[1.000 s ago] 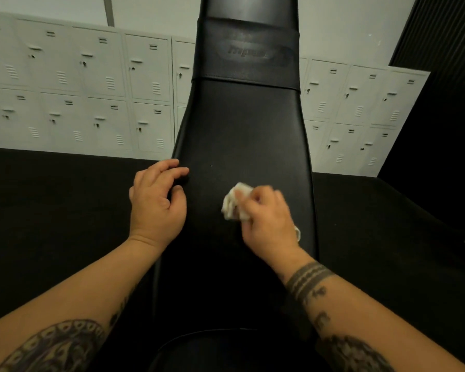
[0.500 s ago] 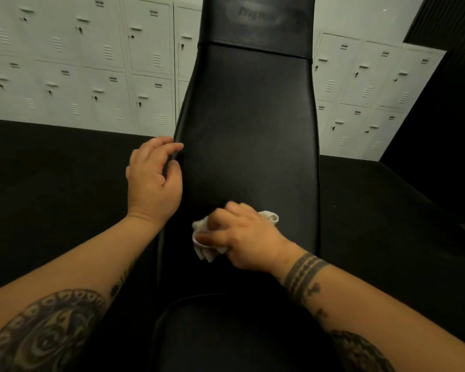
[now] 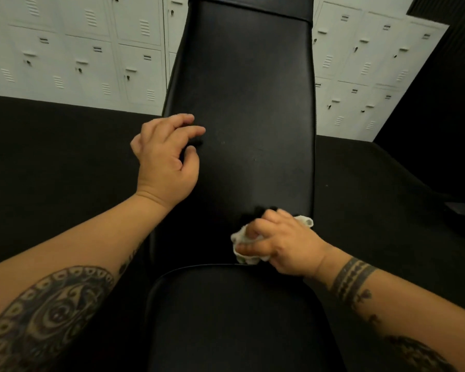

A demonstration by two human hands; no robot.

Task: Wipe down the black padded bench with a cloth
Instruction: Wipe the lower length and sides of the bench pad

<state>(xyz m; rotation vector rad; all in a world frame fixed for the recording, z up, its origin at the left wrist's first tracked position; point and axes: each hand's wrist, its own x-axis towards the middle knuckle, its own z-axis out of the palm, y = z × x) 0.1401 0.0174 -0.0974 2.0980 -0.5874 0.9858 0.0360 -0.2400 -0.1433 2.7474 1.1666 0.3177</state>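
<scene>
Cloth under rt hand

Most of the cloth is hidden under the right hand; only crumpled white edges show beside the fingers and past the knuckles. The black padded table is cut off by the upper edge at its far end and by the lower edge at its near pad. Both forearms run out of the picture. The left hand hides its own palm, so its contact with the table cannot be told. The lockers are cut by the top edge and partly hidden behind the table. A dark shape at the right edge is too dim to tell
</scene>
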